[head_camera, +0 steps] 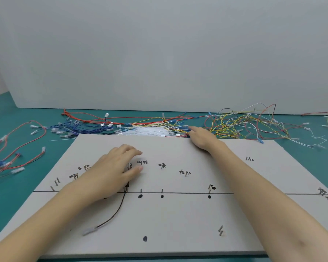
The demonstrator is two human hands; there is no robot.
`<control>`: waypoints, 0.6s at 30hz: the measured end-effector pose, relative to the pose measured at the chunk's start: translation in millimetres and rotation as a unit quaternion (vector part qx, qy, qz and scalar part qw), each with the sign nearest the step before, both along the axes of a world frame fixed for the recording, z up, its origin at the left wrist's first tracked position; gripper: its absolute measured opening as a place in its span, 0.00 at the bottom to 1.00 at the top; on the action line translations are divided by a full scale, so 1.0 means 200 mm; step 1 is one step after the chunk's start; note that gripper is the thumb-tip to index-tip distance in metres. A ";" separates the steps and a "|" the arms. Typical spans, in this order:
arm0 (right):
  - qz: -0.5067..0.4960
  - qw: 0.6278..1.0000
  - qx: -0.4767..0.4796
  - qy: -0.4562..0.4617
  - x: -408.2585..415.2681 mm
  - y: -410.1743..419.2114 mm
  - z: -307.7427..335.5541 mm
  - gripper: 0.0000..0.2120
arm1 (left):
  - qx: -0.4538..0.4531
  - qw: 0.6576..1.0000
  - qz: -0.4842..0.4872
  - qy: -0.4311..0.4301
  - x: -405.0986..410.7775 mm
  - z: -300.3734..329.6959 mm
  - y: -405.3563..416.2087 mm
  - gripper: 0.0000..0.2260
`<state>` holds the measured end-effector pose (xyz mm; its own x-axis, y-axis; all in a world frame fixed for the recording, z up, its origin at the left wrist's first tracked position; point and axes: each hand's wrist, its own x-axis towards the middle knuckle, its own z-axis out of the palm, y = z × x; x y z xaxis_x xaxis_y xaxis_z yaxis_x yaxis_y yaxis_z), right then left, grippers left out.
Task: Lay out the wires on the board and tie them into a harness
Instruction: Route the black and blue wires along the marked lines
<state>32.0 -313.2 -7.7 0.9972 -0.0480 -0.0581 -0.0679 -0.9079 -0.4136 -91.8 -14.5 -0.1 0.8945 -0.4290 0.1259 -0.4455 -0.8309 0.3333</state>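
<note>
Left hand (119, 167) rests with loosely curled fingers on the pale grey pegged board (178, 224), apparently steadying the thin black wire (116, 210) at the metal pins; whether it pinches the wire, cannot tell. Right hand (201, 137), fingers extended, reaches the mixed coloured wire pile (169, 127) past the board's far edge. Best to pull a single wire free, avoid tangles.

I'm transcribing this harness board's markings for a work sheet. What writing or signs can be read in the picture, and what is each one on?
All the writing is handwritten in black marker on the grey board.
"1红": near the right forearm; my best reading.
Beside the pins, several short handwritten labels look like Chinese characters; too blurred to read surely.
At the right edge, more handwriting, unreadable.
Black dots under the drawn line: marks, not text.
No printed labels, brands or other numbers are legible.
</note>
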 end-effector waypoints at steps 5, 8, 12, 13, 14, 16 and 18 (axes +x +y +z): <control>-0.011 0.998 0.031 -0.053 0.00 -0.02 -0.02 0.15 | -0.019 1.000 -0.004 0.005 0.00 -0.05 0.02 0.19; -0.063 0.991 0.072 -0.097 0.01 -0.04 -0.04 0.16 | -0.031 1.000 -0.004 0.000 0.01 -0.06 0.02 0.18; -0.088 0.990 0.062 -0.094 0.02 -0.03 -0.04 0.17 | -0.026 1.000 -0.003 -0.003 0.01 -0.07 0.02 0.17; -0.091 0.990 0.061 -0.092 0.02 -0.03 -0.04 0.16 | -0.027 1.000 -0.004 -0.004 0.01 -0.07 0.03 0.17; -0.093 0.990 0.061 -0.091 0.02 -0.03 -0.05 0.16 | -0.027 1.000 -0.004 -0.005 0.01 -0.07 0.03 0.17; -0.092 0.990 0.057 -0.088 0.03 -0.03 -0.05 0.12 | -0.026 1.000 -0.004 -0.007 0.01 -0.07 0.03 0.16; -0.087 0.992 0.032 -0.084 0.03 -0.02 -0.05 0.10 | -0.024 1.000 -0.005 -0.010 0.01 -0.07 0.03 0.15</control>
